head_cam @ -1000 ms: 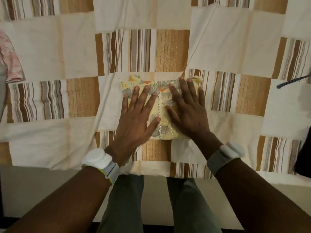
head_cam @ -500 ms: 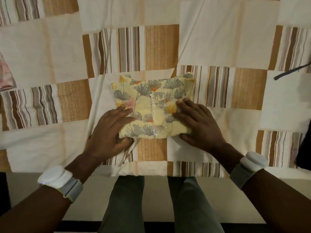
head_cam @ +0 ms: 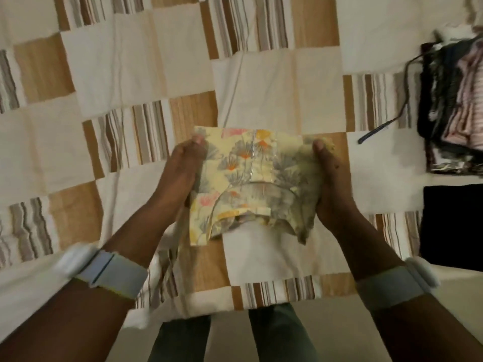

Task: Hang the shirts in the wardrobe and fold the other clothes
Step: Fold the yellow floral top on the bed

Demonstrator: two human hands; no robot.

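Both hands grip the folded yellow floral cotton garment [head_cam: 251, 184] by its sides, left hand [head_cam: 183, 173] and right hand [head_cam: 330, 184] each with a thumb on top and fingers hidden beneath, holding it between them above the beige-and-brown patchwork bedspread [head_cam: 130, 74]. The near edge sags loosely, so the folds could slip open if the grip slackens. Right of the right hand, the stack of folded dark and pink clothes [head_cam: 454, 100] looks uneven; a careless landing might topple it.
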